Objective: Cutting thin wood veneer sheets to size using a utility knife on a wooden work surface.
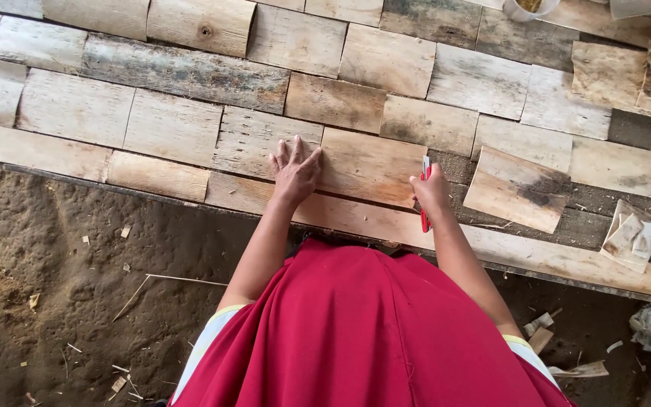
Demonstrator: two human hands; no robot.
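Left hand [295, 172] lies flat, fingers spread, pressing on the left edge of the pale wooden piece [371, 166] in the patchwork of wooden slabs [182, 71]; right hand [431, 192] sits at that piece's right edge, fingers pressed together around a red cutter [424, 197], blade end pointing up along the edge; the piece itself lies just above the long front plank [566, 260]; right of it, a loose tilted slab [518, 188] overlaps its neighbours; below the plank, dirt floor [77, 264] strewn with wood scraps; red apron [371, 332] fills the foreground.
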